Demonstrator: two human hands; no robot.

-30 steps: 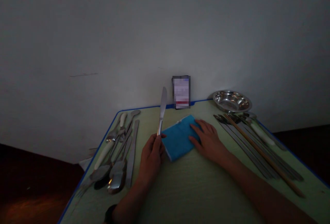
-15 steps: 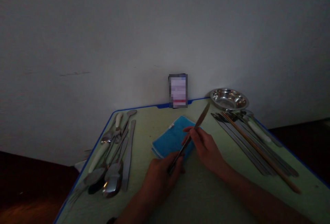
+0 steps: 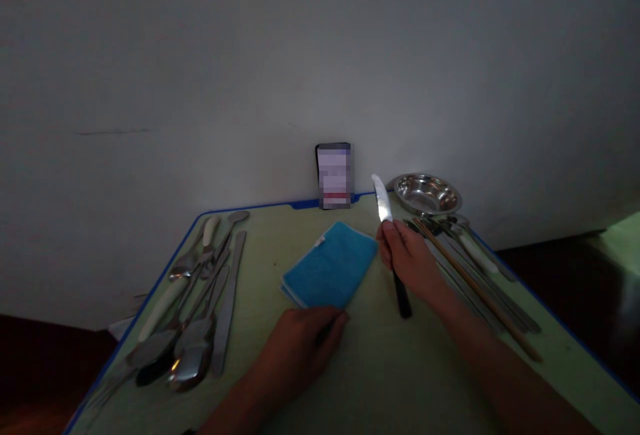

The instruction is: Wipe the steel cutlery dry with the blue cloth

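Note:
My right hand (image 3: 407,255) grips a table knife (image 3: 401,295) where blade and handle meet. Its shiny blade points up and away, and the dark handle hangs below the fingers. My left hand (image 3: 307,338) rests low at the near edge of a folded blue cloth (image 3: 330,265), its fingers curled together with nothing visible in them. To the right of the right hand, and partly behind its forearm, lie metal flatware and a long brown wooden chopstick (image 3: 475,285).
On the left side lie several spoons (image 3: 190,361), forks (image 3: 107,381) and a flat metal knife (image 3: 230,308). A steel bowl (image 3: 427,195) stands at the back right. A phone (image 3: 335,175) leans against the wall (image 3: 225,75). Blue trim edges the table (image 3: 265,355).
My left hand has let go of the knife's handle. My right hand has carried the knife right, off the cloth, and its blade now tilts left. The view has shifted slightly right.

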